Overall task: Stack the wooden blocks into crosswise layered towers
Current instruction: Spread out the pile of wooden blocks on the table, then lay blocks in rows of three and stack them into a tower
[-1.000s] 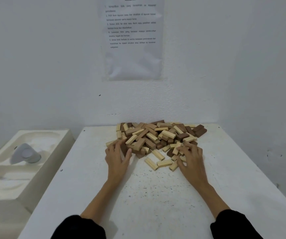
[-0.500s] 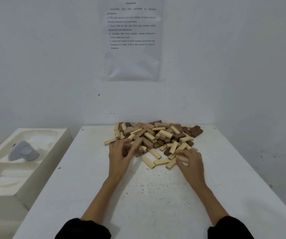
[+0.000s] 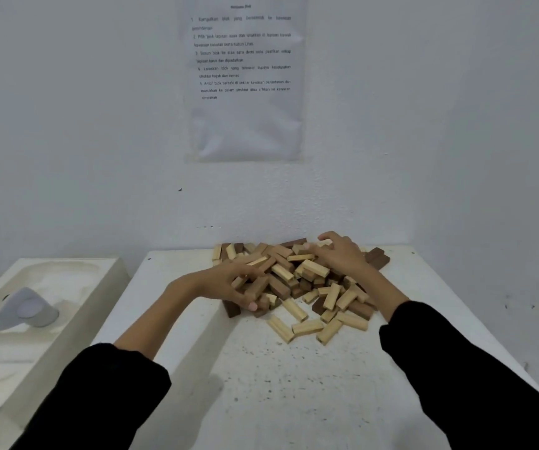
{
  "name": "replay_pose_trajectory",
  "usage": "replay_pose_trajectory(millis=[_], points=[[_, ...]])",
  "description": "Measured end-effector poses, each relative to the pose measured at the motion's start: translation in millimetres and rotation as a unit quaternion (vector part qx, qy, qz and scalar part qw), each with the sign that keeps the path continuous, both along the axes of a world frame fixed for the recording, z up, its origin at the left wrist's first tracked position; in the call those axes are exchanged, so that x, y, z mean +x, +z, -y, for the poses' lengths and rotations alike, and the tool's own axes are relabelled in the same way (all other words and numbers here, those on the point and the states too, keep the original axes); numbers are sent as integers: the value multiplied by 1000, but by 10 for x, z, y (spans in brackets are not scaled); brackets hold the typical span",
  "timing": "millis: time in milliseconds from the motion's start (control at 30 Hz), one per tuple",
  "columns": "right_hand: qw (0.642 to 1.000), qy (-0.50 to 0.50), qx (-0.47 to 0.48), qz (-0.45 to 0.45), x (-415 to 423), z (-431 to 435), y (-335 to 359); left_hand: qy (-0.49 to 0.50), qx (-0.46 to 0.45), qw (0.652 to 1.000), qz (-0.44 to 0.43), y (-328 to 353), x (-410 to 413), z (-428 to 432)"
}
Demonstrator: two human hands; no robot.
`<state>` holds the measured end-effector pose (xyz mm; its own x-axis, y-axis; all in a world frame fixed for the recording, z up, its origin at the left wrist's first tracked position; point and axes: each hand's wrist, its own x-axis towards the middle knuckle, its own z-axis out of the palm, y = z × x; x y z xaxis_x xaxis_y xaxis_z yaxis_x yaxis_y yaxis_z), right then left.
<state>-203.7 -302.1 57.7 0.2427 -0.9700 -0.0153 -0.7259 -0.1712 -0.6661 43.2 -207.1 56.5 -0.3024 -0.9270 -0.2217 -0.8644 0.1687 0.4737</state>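
Observation:
A loose pile of light and dark wooden blocks [image 3: 307, 274] lies at the far end of the white table [image 3: 294, 401]; none are stacked. My left hand [image 3: 226, 282] is at the pile's left front, its fingers and thumb curled round a few dark blocks. At the far top of the pile, the bent fingers of my right hand [image 3: 343, 254] close over a light block. A few light blocks [image 3: 307, 328] lie apart at the pile's front edge.
A white moulded basin [image 3: 76, 280] stands left of the table and holds a grey object [image 3: 26, 310]. White walls close in behind and to the right. A printed sheet [image 3: 245, 76] hangs on the back wall. Dark blocks [image 3: 377, 258] sit at the pile's right rear.
Both hands left the front edge of the pile. The right hand reached over to the far top, and the left hand dug into the left side and closed on blocks.

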Motion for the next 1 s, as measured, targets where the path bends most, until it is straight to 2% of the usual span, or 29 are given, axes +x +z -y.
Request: replay_pose_trajectory(millis=[100,200,533,733,867,1000], points=[[997,-5,50,-67,184,111,-17,4,14,1000,-7,53,-10,51],[994,1,40,-105,292,163,-31,7,28,1000,-7,55,21,106],[989,52,4,-135,604,223,-46,-39,39,997,45,132,-46,215],[999,32,3,-44,603,253,-72,-39,52,997,52,120,-19,258],[998,21,-61,19,555,168,-86,-43,65,994,79,166,-50,306],[990,40,-126,39,498,96,-114,-35,63,992,107,204,-108,351]])
